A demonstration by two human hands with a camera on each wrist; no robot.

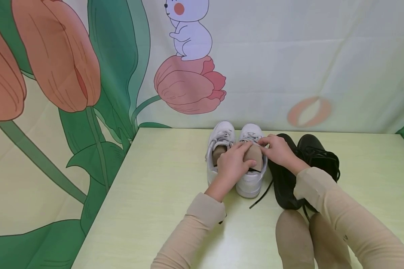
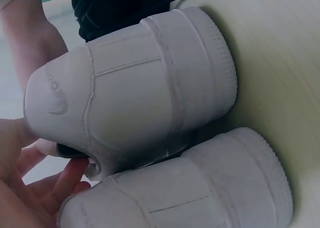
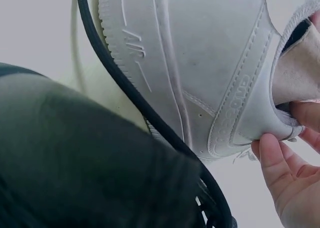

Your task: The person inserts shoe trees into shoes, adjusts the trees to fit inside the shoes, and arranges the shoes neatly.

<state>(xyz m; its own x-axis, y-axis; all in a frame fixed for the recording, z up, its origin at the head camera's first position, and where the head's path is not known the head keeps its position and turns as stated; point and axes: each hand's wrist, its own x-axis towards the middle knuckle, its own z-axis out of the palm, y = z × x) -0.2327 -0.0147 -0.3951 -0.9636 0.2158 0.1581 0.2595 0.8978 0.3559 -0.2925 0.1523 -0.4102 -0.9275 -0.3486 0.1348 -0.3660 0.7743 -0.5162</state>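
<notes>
Two white sneakers stand side by side on the table, heels toward me. The right one [image 1: 249, 185] has a tan insole [image 1: 254, 155] showing in its opening; another shows inside the left sneaker [image 1: 211, 168]. My left hand [image 1: 231, 164] grips the inner side of the right sneaker's opening, its thumb lying over the insole and its fingers reaching in between the sneakers [image 2: 130, 87]. From the other side, my right hand [image 1: 280, 151] pinches the opening's edge near the laces, with fingertips [image 3: 270, 147] on the outside of the collar [image 3: 257, 115].
A pair of black shoes [image 1: 282, 186] with loose laces [image 1: 260, 196] lies right beside the white pair, partly under my right forearm. Two tan insole-shaped pieces [image 1: 294, 239] extend from the black shoes toward me. A tulip-print cloth [image 1: 256, 82] hangs behind the table [image 1: 155, 179].
</notes>
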